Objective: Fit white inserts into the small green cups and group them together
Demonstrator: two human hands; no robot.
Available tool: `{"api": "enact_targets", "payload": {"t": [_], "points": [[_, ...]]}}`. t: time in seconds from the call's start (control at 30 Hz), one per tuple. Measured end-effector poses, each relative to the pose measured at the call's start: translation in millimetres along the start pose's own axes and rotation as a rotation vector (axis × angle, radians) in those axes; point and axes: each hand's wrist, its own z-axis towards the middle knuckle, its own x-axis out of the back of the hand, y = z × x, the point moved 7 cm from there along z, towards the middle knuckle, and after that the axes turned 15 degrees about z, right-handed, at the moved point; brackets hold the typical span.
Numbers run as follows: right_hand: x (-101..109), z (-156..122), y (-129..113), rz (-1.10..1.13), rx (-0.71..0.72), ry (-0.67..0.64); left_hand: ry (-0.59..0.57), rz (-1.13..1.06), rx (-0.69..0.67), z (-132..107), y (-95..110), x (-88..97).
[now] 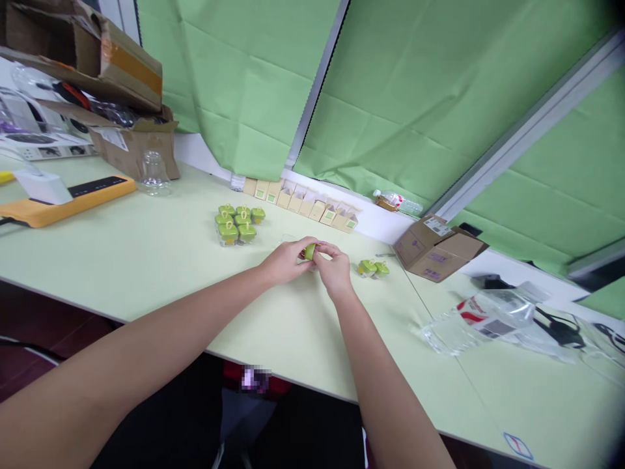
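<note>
Two big sheets of creased green fabric [415, 98] fill the back wall, with a grey metal strip running down between them. Below that is a long, smooth pale green table [146, 260] with a seam over on the right side. Battered cardboard boxes [112, 58] are stacked at the far left and cut off by the edge, so no clue what's in them. A smaller brown carton [437, 251] sits open on the right, and crinkly clear plastic bags [488, 319] lie near it. What's under those is hard to make out.

A flat yellow power strip [73, 198] lies at left. A row of little tan paper boxes [303, 200] leans against the wall. Near the middle sits a cluster of green-topped cubes [237, 223], and a pair of the same [374, 268] is just right of the hands.

The left hand [286, 260] and right hand [334, 270] meet over the table's middle, fingers of both pinched on a small green piece [309, 251]. It's mostly hidden, so the shape is unclear.
</note>
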Motion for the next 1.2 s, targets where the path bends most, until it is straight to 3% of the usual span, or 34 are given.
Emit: {"api": "enact_targets", "payload": {"t": [0.3, 1.2], "points": [[-1.5, 1.0, 7.3, -0.037, -0.063, -0.045, -0.052, -0.001, 0.015, -2.0, -0.2, -0.5], [-3.8, 1.7, -2.4, -0.199, 0.004, -0.098, -0.078, 0.017, 0.005, -1.6, 3.7, 2.0]]}}
